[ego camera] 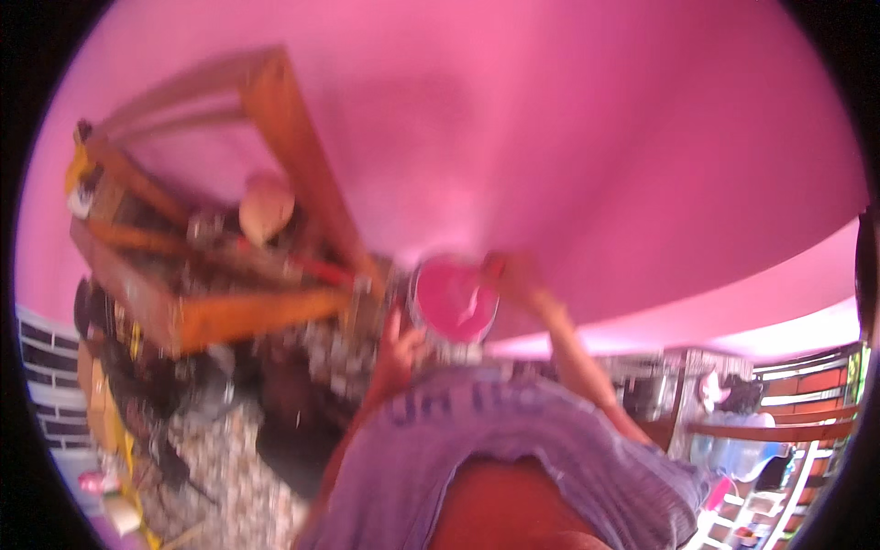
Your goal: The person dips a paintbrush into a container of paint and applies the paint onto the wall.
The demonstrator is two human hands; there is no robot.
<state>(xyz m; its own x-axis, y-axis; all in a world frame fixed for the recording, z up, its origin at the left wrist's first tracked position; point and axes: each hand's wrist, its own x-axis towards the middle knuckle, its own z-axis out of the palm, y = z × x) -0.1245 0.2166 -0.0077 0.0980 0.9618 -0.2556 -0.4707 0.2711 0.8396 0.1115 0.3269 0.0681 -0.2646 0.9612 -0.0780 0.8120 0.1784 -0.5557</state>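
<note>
A round bucket of bright pink paint (455, 302) is in front of my chest, close to a pink wall (426, 137). My left hand (402, 347) is at the bucket's near left side, its fingers against the outer wall. Over the right rim is my right hand (517, 276), fingers bent and badly blurred. Something dark red shows at its fingertips, but I cannot tell what it is. A pale streak crosses the paint's surface.
An orange-brown wooden frame (302, 151) with slanting legs stands at the left. Within it is a rounded pale-orange thing (267, 212). Speckled flooring (234, 454) shows lower left, near cardboard (100, 405). At the right, a wooden rail (770, 433) runs by a bluish plastic container (735, 454).
</note>
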